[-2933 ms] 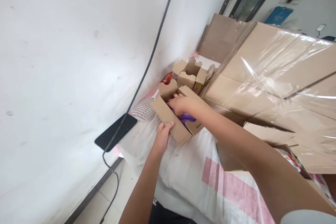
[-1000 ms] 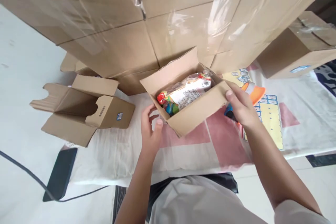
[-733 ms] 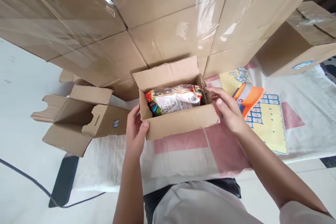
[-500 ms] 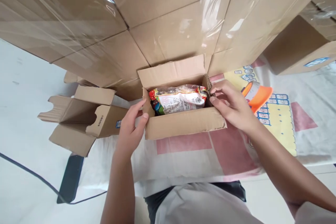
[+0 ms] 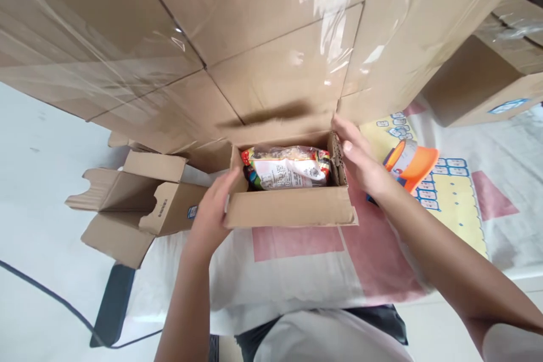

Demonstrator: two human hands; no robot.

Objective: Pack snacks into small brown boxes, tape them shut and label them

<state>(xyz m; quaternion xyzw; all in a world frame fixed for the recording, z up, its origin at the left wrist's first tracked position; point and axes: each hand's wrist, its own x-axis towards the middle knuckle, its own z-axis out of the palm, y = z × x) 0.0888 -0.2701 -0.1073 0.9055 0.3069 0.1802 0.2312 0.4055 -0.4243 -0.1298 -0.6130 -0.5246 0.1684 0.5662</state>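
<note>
Held carton: an open cardboard box (image 5: 292, 207) is set on the cloth-covered table (image 5: 288, 288) at the centre, apparently steadied from both ends.
Left hand: at the carton's nine o'clock end, the left hand (image 5: 212, 218) is laid with fingers extended, slightly blurred; nothing is clasped.
Right hand: at three o'clock, the right hand (image 5: 360, 155) is loosely uncurled, fingers placed by the far corner; no firm grip is shown.
Flaps: the near one is turned out toward six o'clock, seemingly so the opening is left unblocked.
Packet: a colourful plastic packet (image 5: 292, 172) is laid lengthwise inside, probably because it is best fitted that way.
Backing: film-wrapped boxes (image 5: 280, 39) are stacked at twelve o'clock.
Second carton: at nine o'clock, a flapped carton (image 5: 180, 212) is left open; its bottom is hidden.
</note>
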